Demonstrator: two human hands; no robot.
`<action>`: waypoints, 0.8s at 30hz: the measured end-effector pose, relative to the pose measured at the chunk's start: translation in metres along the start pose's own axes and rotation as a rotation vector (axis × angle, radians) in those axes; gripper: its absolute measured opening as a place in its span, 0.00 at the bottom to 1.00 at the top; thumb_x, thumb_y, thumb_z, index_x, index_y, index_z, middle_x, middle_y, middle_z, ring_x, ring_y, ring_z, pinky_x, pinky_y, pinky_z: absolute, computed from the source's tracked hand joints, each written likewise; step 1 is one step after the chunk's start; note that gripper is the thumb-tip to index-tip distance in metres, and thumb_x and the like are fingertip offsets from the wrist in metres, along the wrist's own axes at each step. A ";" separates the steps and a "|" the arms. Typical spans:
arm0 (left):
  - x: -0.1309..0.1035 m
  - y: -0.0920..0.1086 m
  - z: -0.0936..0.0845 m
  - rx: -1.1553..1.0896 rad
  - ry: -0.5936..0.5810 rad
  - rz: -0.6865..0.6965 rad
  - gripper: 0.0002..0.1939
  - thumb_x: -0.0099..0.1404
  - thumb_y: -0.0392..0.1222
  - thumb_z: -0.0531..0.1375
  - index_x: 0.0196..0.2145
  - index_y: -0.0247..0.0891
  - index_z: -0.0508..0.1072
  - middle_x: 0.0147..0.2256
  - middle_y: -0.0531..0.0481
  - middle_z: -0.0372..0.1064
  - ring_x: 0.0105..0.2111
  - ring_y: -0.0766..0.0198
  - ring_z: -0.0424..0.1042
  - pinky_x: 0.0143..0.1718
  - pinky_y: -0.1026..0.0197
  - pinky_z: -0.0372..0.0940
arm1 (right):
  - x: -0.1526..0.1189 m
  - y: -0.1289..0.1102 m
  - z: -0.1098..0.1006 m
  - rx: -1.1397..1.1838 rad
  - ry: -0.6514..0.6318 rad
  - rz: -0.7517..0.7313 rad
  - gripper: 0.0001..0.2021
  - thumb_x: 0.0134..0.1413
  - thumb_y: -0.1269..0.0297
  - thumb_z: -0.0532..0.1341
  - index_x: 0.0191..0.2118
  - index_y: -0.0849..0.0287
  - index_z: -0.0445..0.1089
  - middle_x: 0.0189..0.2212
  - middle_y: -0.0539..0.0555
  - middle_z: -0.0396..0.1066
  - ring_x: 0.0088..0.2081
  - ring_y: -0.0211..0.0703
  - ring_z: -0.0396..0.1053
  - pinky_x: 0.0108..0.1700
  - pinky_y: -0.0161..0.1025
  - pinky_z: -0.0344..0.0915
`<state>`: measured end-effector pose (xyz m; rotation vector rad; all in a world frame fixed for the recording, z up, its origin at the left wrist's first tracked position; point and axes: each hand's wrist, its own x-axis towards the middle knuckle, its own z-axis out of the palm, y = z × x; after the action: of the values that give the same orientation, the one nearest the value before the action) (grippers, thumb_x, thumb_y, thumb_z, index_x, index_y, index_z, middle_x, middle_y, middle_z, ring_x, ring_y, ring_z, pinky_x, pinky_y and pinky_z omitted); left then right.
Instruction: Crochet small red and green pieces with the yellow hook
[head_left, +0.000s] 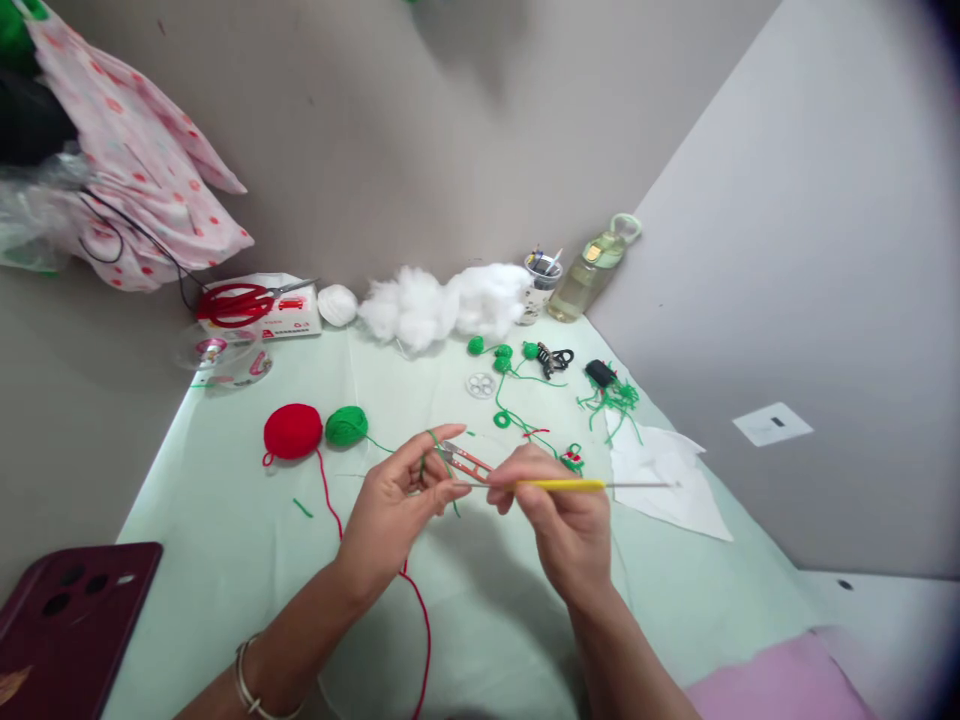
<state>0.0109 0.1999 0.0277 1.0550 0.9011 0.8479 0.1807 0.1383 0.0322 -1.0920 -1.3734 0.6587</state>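
Green yarn runs from a green yarn ball (346, 426) to my left hand (401, 500), where it loops over the raised index finger; thumb and fingers pinch the yarn. My right hand (559, 515) is closed round the yellow handle of a crochet hook (562, 486), held level, with its metal tip at my left fingertips. The stitches at the tip are too small to make out. Orange-handled thread snips (466, 461) lie behind my hands. A red yarn ball (292, 432) sits left of the green one, its strand passing under my left wrist.
White stuffing (446, 308), a bottle (589, 275) and a pen cup (540, 285) stand along the wall. Small green crochet pieces (502, 360) and a black claw clip (553, 359) lie behind my hands. Red scissors (236, 305) rest back left, white paper (664, 475) right, a phone (82, 625) front left.
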 end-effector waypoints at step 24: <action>-0.010 0.009 0.006 -0.570 -0.139 -0.189 0.22 0.58 0.42 0.77 0.51 0.43 0.84 0.33 0.54 0.76 0.30 0.71 0.72 0.38 0.67 0.67 | -0.012 -0.004 0.014 -0.095 -0.040 -0.172 0.13 0.70 0.69 0.61 0.53 0.49 0.79 0.39 0.54 0.80 0.39 0.42 0.76 0.40 0.39 0.74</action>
<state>0.0115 0.1913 0.0392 0.5155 0.5767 0.7956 0.1647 0.1296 0.0284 -1.0258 -1.5276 0.4963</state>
